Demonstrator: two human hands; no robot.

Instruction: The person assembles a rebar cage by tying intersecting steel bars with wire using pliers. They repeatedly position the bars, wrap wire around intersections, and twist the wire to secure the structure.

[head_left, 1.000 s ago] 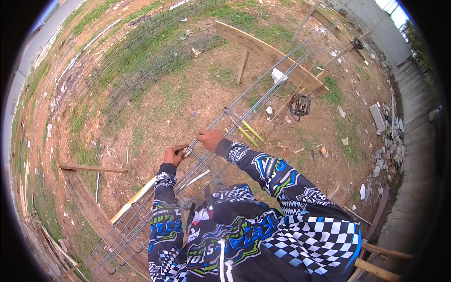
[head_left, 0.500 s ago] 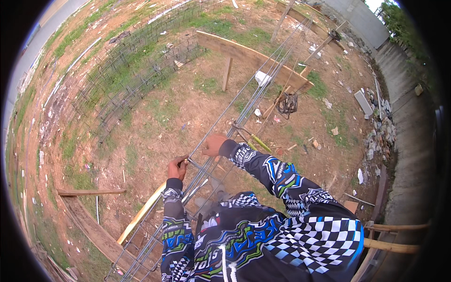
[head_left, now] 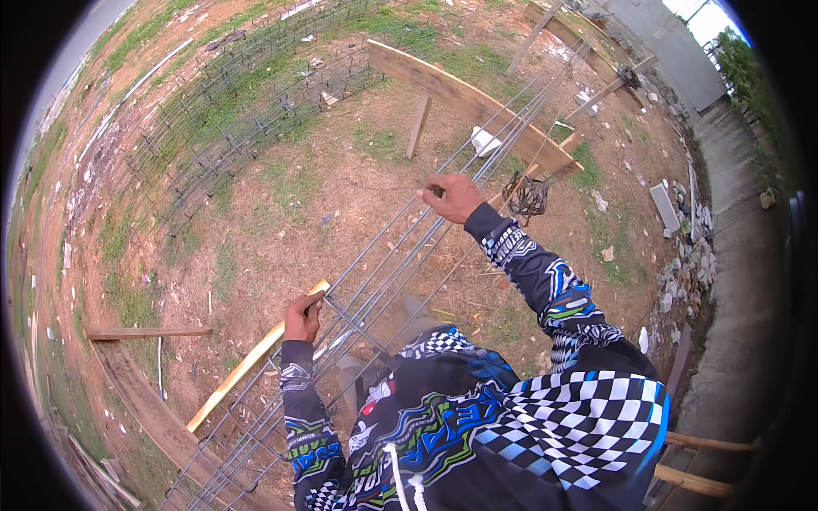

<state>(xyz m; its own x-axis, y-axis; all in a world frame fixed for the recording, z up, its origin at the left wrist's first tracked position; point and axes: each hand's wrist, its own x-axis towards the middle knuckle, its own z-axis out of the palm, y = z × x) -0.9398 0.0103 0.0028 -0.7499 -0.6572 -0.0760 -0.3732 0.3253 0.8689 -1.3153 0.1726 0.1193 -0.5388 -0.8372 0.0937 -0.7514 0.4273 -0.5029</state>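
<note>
Right hand [head_left: 454,198] at steel bars [head_left: 407,262], long axis lower-left to upper-right.

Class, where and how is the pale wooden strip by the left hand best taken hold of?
Probably mid-length, with the grip coming from the person's left: the pale wooden strip looks long and narrow, ground shows along its left, and the steel frame crowds its right.

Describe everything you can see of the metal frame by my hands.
The frame has long grey bars, apparently steel, with crosspieces toward its lower-left part. It runs diagonally from lower left to upper right, crossing a wooden plank. The left hand is beside one crosspiece, the right hand farther along; exact contact is unclear.
</note>
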